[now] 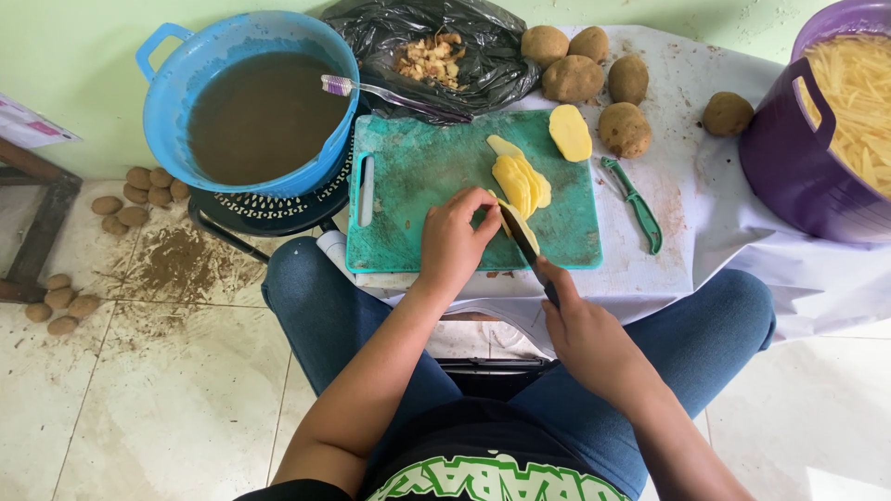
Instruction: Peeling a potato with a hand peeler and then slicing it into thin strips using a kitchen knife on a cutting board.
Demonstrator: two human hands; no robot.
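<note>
Both hands are working: your left hand is pinching the potato slice steady on the cutting board while your right hand is gripping the knife.

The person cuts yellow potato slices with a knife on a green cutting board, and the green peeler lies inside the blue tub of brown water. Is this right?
Not quite. In the head view the green peeler lies on the white cloth right of the green cutting board, not in the blue tub of brown water. The rest holds.
</note>
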